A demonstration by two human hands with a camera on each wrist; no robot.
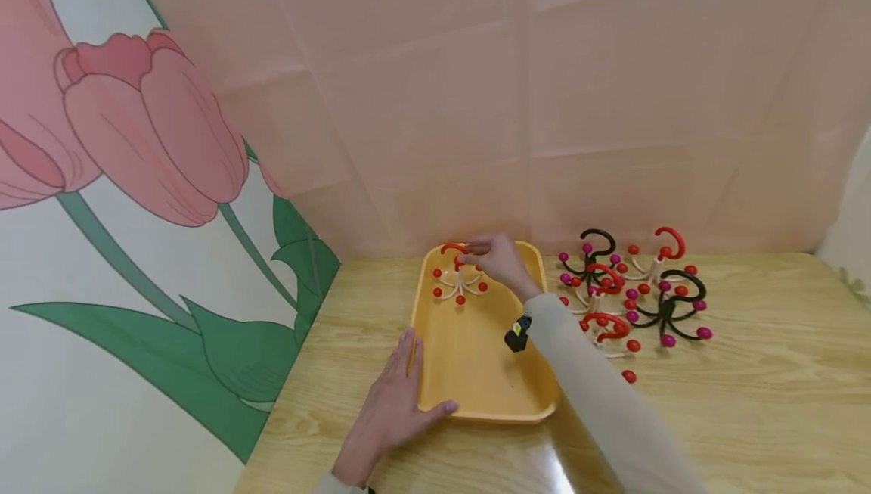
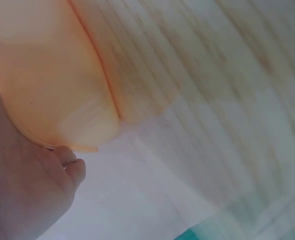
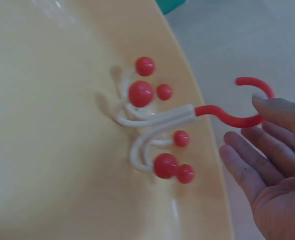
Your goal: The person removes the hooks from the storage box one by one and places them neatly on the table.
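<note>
My right hand pinches the red hook at the top of a white hook hanger, which has several curved arms tipped with red balls. This hanger stands in the far left part of a yellow tray. In the right wrist view, thumb and forefinger meet at the hook's curve, while the other fingers are spread loosely. My left hand rests at the tray's near left corner. Its fingers lie straight along the left side, and the thumb reaches over the near rim.
Right of the tray, several similar hangers stand close together on the wooden table: black ones with magenta balls and white ones with red hooks and balls. A pinkish cloth hangs behind the table. A tulip-patterned wall borders the left side.
</note>
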